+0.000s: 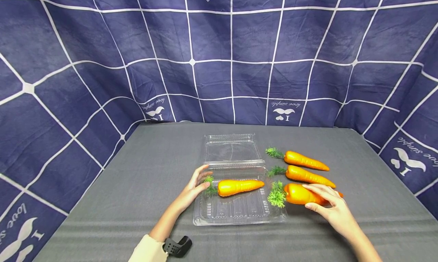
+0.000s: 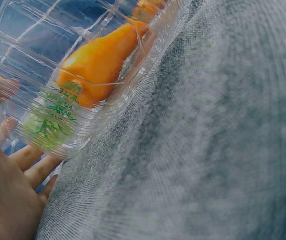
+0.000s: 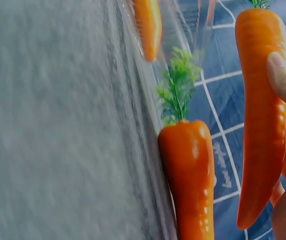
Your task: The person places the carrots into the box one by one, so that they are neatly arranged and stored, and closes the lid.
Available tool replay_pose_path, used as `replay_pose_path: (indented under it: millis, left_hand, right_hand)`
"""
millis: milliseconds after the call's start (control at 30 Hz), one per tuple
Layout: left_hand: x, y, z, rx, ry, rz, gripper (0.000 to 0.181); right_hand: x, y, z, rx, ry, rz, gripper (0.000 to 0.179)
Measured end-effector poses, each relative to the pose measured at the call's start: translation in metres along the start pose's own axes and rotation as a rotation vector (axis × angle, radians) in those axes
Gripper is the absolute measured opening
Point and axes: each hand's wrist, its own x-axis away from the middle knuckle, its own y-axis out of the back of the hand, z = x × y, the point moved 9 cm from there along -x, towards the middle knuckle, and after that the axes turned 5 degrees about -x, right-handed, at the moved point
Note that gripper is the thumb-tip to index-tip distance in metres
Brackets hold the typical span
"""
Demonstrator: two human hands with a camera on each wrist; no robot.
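My right hand (image 1: 333, 207) holds a thick orange carrot (image 1: 299, 194) between thumb and fingers, right of the clear plastic container (image 1: 239, 221). Seen from the right wrist, this carrot (image 3: 262, 115) is raised, with another carrot (image 3: 187, 170) lying below. Two leafy green tufts (image 1: 276, 198) show at the held carrot's thick end. One carrot (image 1: 239, 187) lies in the container's base, greens toward the left wall. At that wall my left hand (image 1: 191, 188) rests with its fingers spread; the left wrist view shows the fingers (image 2: 25, 157) behind the clear plastic.
The container's hinged lid (image 1: 232, 151) lies folded back, away from me. Right of it, two carrots (image 1: 306, 160) (image 1: 309, 175) lie side by side on the grey tabletop (image 1: 147, 155), greens to the left. A blue gridded curtain (image 1: 219, 79) hangs behind and at both sides.
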Motion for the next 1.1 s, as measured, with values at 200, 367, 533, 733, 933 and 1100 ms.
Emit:
replay_pose_path:
  millis: [200,367,533,733,933,1100]
  left_hand:
    - [0.0,0.0,-0.001,0.001,-0.008,0.009,0.056]
    - [0.001,0.001,0.0,-0.005,-0.001,-0.001,0.056]
    - [0.001,0.001,0.0,-0.011,-0.003,-0.009,0.056]
    - [-0.001,0.0,0.001,-0.005,0.002,-0.001,0.056]
    - [-0.001,0.002,0.001,-0.002,0.001,-0.01,0.055]
    - [-0.001,0.001,0.0,-0.005,-0.002,-0.001,0.055]
  right_hand:
    - [0.0,-0.009,0.005,0.028,0.032,0.018,0.056]
    - [0.0,-0.016,0.005,0.062,0.054,0.026,0.056]
    - [-0.002,-0.02,0.008,0.069,0.068,0.039,0.055]
    - [-0.006,-0.026,0.014,0.091,0.066,0.03,0.055]
    - [-0.013,-0.038,0.027,0.134,0.082,0.026,0.054]
    - [-0.02,-0.048,0.038,0.2,0.084,0.049,0.052]
